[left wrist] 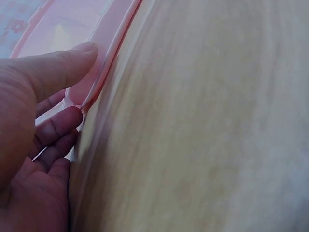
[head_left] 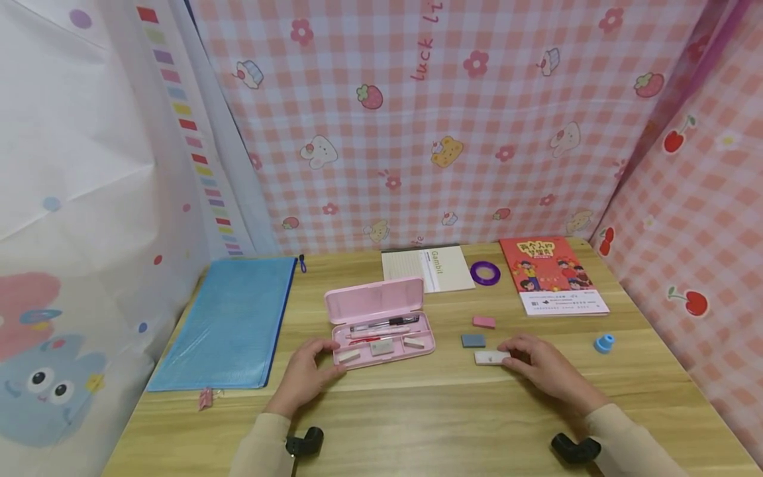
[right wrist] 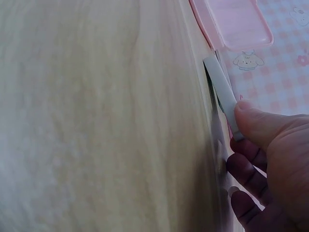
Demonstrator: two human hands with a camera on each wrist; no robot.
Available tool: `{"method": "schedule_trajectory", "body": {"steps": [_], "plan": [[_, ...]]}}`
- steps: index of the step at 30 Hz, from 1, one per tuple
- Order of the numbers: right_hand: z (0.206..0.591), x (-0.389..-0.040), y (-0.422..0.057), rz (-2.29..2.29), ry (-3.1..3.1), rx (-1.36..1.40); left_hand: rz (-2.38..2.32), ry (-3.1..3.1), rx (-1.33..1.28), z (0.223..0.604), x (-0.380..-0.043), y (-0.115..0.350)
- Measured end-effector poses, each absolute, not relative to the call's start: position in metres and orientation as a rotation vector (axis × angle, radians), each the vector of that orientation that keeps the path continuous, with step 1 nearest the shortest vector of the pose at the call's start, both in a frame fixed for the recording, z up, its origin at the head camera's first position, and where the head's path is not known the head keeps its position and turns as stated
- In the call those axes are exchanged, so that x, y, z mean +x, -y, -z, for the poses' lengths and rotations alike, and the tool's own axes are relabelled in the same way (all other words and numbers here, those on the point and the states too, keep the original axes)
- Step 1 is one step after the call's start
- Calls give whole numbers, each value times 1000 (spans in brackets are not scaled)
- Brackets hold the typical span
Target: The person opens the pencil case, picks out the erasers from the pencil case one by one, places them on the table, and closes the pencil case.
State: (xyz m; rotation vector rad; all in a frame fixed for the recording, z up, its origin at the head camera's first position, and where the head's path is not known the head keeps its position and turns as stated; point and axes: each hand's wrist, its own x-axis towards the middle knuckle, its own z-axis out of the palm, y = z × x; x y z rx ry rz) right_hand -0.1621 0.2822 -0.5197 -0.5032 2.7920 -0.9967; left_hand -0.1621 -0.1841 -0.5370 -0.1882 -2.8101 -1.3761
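Note:
A pink pencil case (head_left: 381, 354) lies with its lid raised, holding several pens (head_left: 384, 324) in the back compartment and white erasers (head_left: 381, 347) in the front ones. At its left end, my left hand (head_left: 308, 372) grips the case, the thumb along the front corner; the left wrist view shows the thumb (left wrist: 72, 65) over the wall. My right hand (head_left: 539, 366) pinches the right end of a white eraser (head_left: 490, 358) between thumb and fingers. In the right wrist view that eraser (right wrist: 221, 89) is tilted. A blue-grey eraser (head_left: 473, 340) and a pink eraser (head_left: 484, 322) lie just beyond it.
A blue zip folder (head_left: 223, 324) lies at left, with a pink clip (head_left: 205, 399) by its front edge. Behind are a notepad (head_left: 426, 268), purple tape roll (head_left: 485, 273) and red booklet (head_left: 551, 271). A blue cone-shaped piece (head_left: 605, 343) stands at right.

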Motion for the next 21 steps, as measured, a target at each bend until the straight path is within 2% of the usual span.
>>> {"method": "schedule_trajectory", "body": {"steps": [21], "plan": [[523,-163,-269,910,-2892,-600,1384,2814,-178,538,-162,184]]}}
